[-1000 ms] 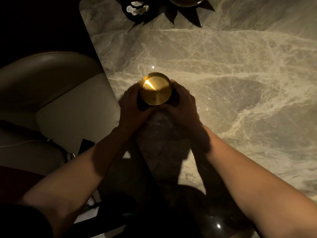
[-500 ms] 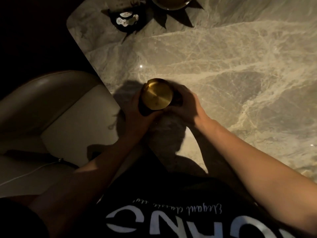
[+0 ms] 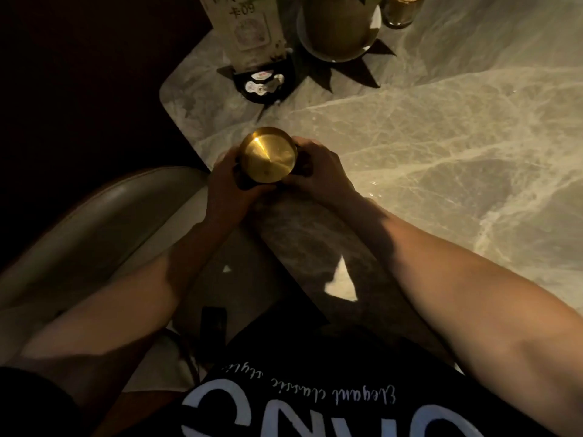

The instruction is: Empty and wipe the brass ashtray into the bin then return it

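The brass ashtray [image 3: 268,155] is a round, shiny gold-coloured vessel seen from above, at the left edge of the marble table [image 3: 441,146]. My left hand [image 3: 227,181] grips its left and lower side. My right hand [image 3: 318,168] grips its right side. Both hands hold it together just over the table's edge. Its lower, darker part is hidden between my fingers. No bin shows in the view.
At the table's far corner stand a card sign on a dark round base [image 3: 262,83], a large glass vase [image 3: 339,29] and a small glass [image 3: 400,11]. A pale padded chair [image 3: 104,228] is to the left, with a dark flat thing [image 3: 214,323] on its seat.
The view has tilted so the table's far corner with sign and vase shows. Both hands still hold the ashtray in the same grip near the table's left edge.
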